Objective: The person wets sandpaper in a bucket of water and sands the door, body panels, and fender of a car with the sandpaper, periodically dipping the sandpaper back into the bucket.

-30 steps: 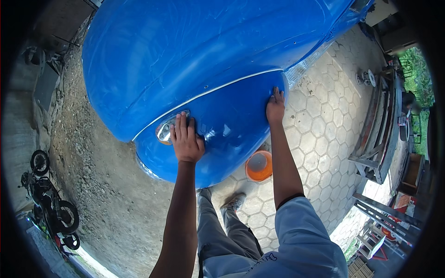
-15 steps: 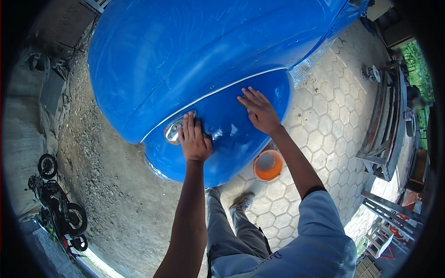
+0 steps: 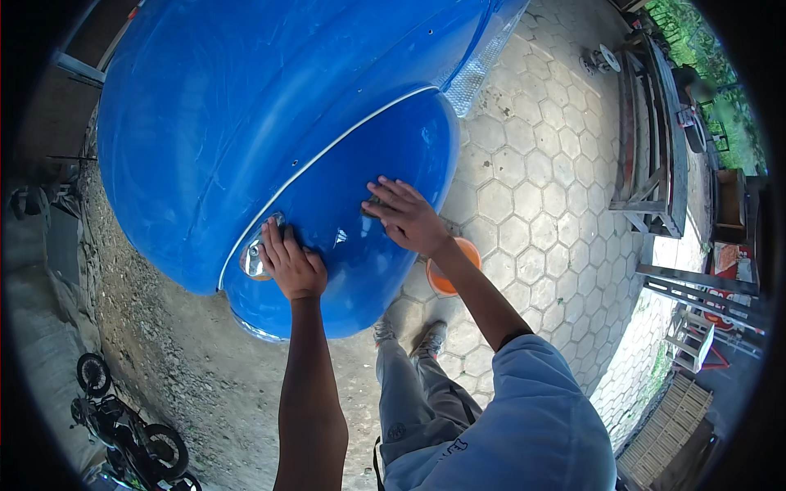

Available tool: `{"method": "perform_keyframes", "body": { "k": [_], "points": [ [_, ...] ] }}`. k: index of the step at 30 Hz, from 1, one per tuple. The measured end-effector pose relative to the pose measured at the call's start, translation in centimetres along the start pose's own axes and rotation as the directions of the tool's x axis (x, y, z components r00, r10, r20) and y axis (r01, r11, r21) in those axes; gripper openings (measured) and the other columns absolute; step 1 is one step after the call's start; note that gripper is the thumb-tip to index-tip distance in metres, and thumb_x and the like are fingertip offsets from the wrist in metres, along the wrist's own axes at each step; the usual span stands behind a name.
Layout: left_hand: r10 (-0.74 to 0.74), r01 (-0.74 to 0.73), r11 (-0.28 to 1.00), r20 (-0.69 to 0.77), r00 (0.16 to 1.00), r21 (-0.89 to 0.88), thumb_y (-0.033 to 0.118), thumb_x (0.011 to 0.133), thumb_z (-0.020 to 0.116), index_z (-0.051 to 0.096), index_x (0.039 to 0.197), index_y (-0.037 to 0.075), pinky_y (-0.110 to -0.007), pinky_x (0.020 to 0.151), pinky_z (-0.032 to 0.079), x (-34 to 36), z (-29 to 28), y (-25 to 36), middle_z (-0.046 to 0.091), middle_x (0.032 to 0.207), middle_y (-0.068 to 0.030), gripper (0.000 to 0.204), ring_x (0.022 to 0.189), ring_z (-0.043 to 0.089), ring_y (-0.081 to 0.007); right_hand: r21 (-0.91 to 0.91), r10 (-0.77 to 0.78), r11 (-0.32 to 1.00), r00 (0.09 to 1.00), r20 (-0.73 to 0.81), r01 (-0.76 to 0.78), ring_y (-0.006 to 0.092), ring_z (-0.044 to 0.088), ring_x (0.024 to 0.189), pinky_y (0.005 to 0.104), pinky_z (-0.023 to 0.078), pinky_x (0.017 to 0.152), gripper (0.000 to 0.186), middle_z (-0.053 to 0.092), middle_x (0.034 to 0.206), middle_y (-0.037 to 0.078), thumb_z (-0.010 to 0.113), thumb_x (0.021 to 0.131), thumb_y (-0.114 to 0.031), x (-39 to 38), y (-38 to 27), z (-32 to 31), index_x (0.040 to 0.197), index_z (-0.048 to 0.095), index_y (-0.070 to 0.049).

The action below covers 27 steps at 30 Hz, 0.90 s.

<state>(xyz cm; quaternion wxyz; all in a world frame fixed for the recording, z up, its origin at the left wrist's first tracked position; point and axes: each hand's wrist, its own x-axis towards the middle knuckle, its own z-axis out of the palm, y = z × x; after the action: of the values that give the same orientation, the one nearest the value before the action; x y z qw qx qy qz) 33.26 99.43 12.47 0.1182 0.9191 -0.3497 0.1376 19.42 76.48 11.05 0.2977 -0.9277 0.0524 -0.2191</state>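
A glossy blue car fender [image 3: 368,270] curves out in front of me, joined along a pale seam strip [image 3: 327,159] to the larger blue body panel [image 3: 205,139]. My left hand [image 3: 293,263] lies on the fender with its fingers stretched out, their tips over the edge of a chrome lamp fitting [image 3: 255,255]. To the right, my right hand [image 3: 409,217] presses on the fender. Under its fingers shows the edge of a small grey-green pad [image 3: 370,206], mostly hidden by the hand. A bright reflection lies on the paint between my hands.
An orange bucket [image 3: 442,281] stands on the hexagonal paving [image 3: 540,221] by the fender, partly behind my right forearm. At the right is a wooden bench [image 3: 655,147]. A motorcycle [image 3: 131,434] is at the lower left, near gravelly ground [image 3: 164,344]. Clear bubbled wrap [image 3: 475,74] hangs by the panel.
The view has shifted, so the car sits further left. My right hand has slid down the fender, nearer my body and the bucket. My left hand has stayed by the lamp fitting.
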Motion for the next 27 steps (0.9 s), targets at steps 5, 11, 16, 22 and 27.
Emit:
{"method": "perform_keyframes", "body": {
  "k": [5,11,16,22,27],
  "points": [
    [0.028,-0.026,0.996,0.024,0.999,-0.08,0.026,0.089,0.034,0.045,0.132,0.002,-0.056,0.116,0.016,0.6,1.2,2.5,0.033,0.154,-0.0178,0.051,0.146,0.025,-0.0355,0.319,0.624,0.781,0.65,-0.435,-0.536,0.0398,0.03,0.144,0.0478,0.021,0.119,0.048,0.038,0.152,0.02,0.05,0.094,-0.014,-2.8,5.7,0.0,0.142,0.051,-0.011],
    [0.035,-0.035,0.999,0.008,0.999,-0.015,0.026,0.089,0.035,0.048,0.13,0.002,-0.056,0.116,0.018,0.5,0.5,0.9,0.036,0.153,-0.019,0.049,0.145,0.028,-0.0367,-0.058,0.394,0.916,0.918,-0.056,-0.396,0.0406,0.02,0.148,0.057,0.011,0.118,0.05,0.032,0.157,0.017,0.044,0.096,-0.03,-6.6,-9.0,4.8,0.143,0.05,-0.016],
    [0.05,-0.051,0.999,-0.037,0.998,-0.01,0.027,0.09,0.034,0.047,0.131,0.002,-0.056,0.114,0.019,0.3,1.2,0.9,0.036,0.153,-0.0187,0.049,0.144,0.029,-0.0365,0.077,0.441,0.895,0.848,-0.296,-0.438,0.0404,0.023,0.146,0.0541,0.016,0.118,0.045,0.036,0.155,0.017,0.046,0.096,-0.023,-3.6,-0.2,1.0,0.139,0.055,-0.014],
    [0.036,-0.037,0.999,-0.026,0.999,-0.023,0.028,0.09,0.033,0.047,0.131,0.002,-0.056,0.114,0.019,0.7,1.3,2.0,0.036,0.152,-0.0188,0.05,0.145,0.029,-0.0364,0.333,0.664,0.743,0.574,-0.48,-0.58,0.0437,0.023,0.145,0.055,0.017,0.117,0.041,0.035,0.154,0.021,0.044,0.099,-0.017,-2.0,2.8,1.9,0.139,0.054,-0.012],
    [0.026,-0.025,0.998,0.011,1.0,-0.052,0.025,0.087,0.038,0.047,0.132,0.001,-0.057,0.115,0.017,0.5,0.5,0.9,0.035,0.154,-0.0194,0.052,0.146,0.026,-0.0363,-0.061,0.437,0.887,0.874,-0.211,-0.458,0.0414,0.022,0.147,0.0597,0.015,0.117,0.049,0.029,0.158,0.017,0.055,0.089,-0.015,-2.7,-6.1,3.7,0.138,0.056,-0.015]
  ]
}}
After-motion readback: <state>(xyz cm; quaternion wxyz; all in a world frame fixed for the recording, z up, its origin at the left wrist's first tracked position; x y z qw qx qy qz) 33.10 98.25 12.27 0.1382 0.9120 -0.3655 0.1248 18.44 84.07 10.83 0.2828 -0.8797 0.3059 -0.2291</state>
